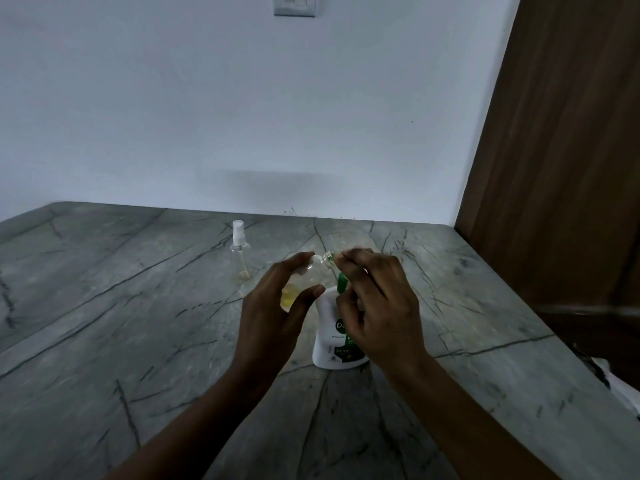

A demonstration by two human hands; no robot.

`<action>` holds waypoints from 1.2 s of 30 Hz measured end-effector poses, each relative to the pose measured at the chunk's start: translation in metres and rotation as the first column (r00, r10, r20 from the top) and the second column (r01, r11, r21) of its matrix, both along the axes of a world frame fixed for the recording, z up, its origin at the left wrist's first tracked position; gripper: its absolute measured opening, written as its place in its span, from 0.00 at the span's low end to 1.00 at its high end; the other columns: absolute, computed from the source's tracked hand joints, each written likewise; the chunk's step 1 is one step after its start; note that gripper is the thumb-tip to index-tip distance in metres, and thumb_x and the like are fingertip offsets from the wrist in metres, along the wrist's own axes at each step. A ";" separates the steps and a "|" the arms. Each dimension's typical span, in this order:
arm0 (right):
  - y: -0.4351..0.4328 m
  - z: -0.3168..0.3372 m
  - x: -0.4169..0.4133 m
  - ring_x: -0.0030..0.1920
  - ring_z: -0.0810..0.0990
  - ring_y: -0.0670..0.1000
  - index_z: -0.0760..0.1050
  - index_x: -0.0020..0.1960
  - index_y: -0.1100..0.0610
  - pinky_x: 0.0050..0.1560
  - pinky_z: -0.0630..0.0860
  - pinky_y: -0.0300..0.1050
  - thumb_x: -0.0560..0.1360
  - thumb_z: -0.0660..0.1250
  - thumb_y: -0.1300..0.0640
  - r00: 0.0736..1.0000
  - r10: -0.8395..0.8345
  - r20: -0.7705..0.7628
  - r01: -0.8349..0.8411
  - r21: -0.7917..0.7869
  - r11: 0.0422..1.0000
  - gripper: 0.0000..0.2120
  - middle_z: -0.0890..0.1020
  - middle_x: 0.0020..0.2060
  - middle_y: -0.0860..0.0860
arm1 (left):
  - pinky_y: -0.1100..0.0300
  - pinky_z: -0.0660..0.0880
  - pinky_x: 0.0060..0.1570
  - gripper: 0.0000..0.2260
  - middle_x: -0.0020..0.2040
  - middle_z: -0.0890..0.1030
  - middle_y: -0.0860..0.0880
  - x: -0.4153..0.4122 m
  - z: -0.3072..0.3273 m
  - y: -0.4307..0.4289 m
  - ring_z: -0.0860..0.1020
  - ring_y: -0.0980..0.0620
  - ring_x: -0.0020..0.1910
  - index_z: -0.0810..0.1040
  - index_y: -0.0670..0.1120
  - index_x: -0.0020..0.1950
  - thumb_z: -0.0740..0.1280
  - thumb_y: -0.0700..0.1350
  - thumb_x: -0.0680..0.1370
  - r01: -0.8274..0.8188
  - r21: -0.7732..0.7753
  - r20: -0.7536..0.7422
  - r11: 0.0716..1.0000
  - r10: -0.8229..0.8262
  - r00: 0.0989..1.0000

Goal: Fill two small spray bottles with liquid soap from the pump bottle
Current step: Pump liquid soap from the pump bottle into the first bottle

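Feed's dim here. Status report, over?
Left hand holds small bottle, tilted, some yellow soap inside. Right hand at its mouth, above pump bottle; grip unclear. Second spray bottle capped, behind. Nothing blocking.

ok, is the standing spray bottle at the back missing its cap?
No, the spray bottle standing on the counter has its white spray cap on.
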State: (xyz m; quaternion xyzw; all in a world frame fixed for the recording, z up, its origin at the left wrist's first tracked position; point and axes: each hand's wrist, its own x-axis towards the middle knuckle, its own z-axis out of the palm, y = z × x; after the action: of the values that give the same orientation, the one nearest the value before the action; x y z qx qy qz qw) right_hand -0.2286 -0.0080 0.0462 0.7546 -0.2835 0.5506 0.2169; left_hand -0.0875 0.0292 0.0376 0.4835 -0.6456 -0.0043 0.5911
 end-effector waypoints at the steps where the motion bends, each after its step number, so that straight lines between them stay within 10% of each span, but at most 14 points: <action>1: -0.001 0.000 0.000 0.53 0.74 0.53 0.80 0.53 0.66 0.53 0.71 0.39 0.74 0.60 0.62 1.000 0.001 0.006 -0.001 -0.004 1.000 0.14 0.82 0.49 0.60 | 0.74 0.71 0.47 0.18 0.53 0.77 0.58 0.000 0.000 0.000 0.75 0.66 0.52 0.71 0.55 0.60 0.66 0.51 0.70 0.000 -0.002 -0.003 1.000 0.000 1.000; 36: -0.001 0.002 -0.001 0.52 0.74 0.52 0.81 0.52 0.66 0.55 0.70 0.38 0.73 0.61 0.61 1.000 -0.012 0.003 0.012 -0.021 1.000 0.14 0.82 0.47 0.59 | 0.77 0.69 0.47 0.19 0.52 0.74 0.61 0.000 -0.002 -0.003 0.72 0.73 0.51 0.70 0.55 0.60 0.67 0.50 0.71 -0.030 -0.028 0.037 0.999 0.031 0.999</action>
State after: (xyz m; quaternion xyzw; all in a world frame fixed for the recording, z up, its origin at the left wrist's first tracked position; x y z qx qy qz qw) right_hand -0.2298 -0.0088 0.0482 0.7498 -0.2826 0.5533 0.2276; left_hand -0.0877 0.0261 0.0354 0.4850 -0.6492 0.0224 0.5855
